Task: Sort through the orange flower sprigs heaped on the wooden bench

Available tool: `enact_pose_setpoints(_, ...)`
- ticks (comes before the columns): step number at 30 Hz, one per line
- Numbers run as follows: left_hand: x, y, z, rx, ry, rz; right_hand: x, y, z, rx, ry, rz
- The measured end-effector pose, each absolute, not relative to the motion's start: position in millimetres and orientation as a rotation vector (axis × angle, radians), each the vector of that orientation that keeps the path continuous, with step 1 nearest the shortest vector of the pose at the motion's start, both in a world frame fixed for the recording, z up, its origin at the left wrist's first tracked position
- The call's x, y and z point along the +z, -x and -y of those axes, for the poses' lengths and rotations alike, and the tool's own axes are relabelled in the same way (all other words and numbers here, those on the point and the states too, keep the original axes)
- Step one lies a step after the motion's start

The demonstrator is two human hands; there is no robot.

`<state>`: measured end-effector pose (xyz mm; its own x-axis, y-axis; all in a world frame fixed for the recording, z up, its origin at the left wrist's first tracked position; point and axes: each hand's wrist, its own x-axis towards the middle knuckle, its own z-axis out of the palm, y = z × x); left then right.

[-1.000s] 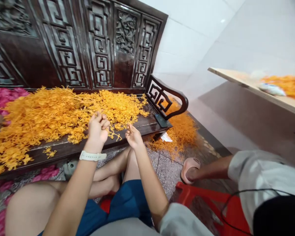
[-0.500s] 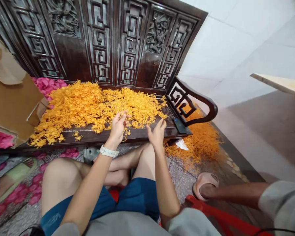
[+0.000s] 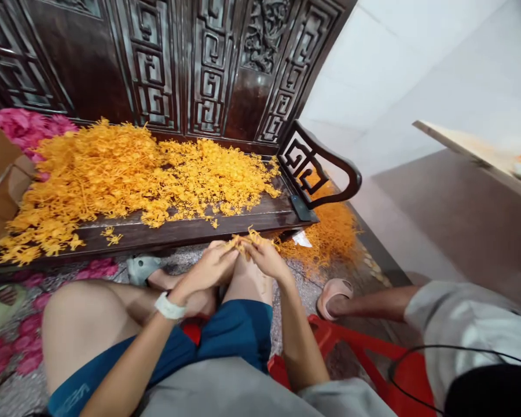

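My left hand (image 3: 212,263), with a pale watch on its wrist, and my right hand (image 3: 267,259) meet above my knee at the bench's front edge. Between their closed fingertips are small yellow flower-like plastic pieces (image 3: 255,234), partly covered by the fingers. Both hands seem to grip them; how many there are I cannot tell. Beyond my hands, a wide heap of similar yellow pieces (image 3: 108,168) covers much of the dark wooden bench seat (image 3: 173,230).
A carved backrest (image 3: 156,75) and curved armrest (image 3: 351,179) frame the bench. A phone (image 3: 301,207) lies by the armrest. Orange pieces (image 3: 330,231) are piled on the floor. At left are a cardboard box (image 3: 0,174) and pink petals (image 3: 30,130). Another person's foot (image 3: 335,298) is at right.
My hands were apart over the bench's front edge. Now they have come together, lower and nearer my knee, with yellow pieces between the fingers. The view has shifted to the right.
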<state>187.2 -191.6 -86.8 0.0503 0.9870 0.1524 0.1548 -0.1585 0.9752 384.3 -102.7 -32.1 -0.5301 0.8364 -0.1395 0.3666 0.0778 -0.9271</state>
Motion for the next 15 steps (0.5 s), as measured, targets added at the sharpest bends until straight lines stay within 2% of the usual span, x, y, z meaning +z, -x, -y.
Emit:
enact_pose_setpoints(2, -96.4, -141.8, 197.4, 1.030, -1.655, -1.273, -8.3, -413.8, 106.6, 1.308, 1.206, 2.469)
enact_pose_setpoints(3, -103.9, -115.5, 197.9, 1.015, -1.703, -1.453, 5.2, -426.8, 107.7, 1.173, 1.205, 2.682)
enact_pose_setpoints(5, -122.0, -65.4, 193.2, 1.155, -1.694, -1.928, 32.9, -448.1, 104.0, 1.183, 1.139, 2.844)
enact_pose_setpoints(8, -146.2, -20.0, 177.7, 1.011, -1.886, -2.109, 65.2, -470.1, 79.0, 1.449, 0.917, 2.439)
enact_pose_setpoints(10, -156.9, -15.3, 167.8, 0.911, -1.957, -2.085, 70.5, -476.1, 57.3, 1.357, 0.859, 2.007)
enact_pose_setpoints(12, -164.3, -24.0, 159.8, 0.893, -1.968, -2.059, 57.9, -470.6, 44.0, 1.223, 0.796, 1.573)
enact_pose_setpoints(15, -170.2, -43.3, 147.8, 0.913, -1.967, -2.027, 10.7, -440.1, 52.6, 1.489, 0.722, 1.165)
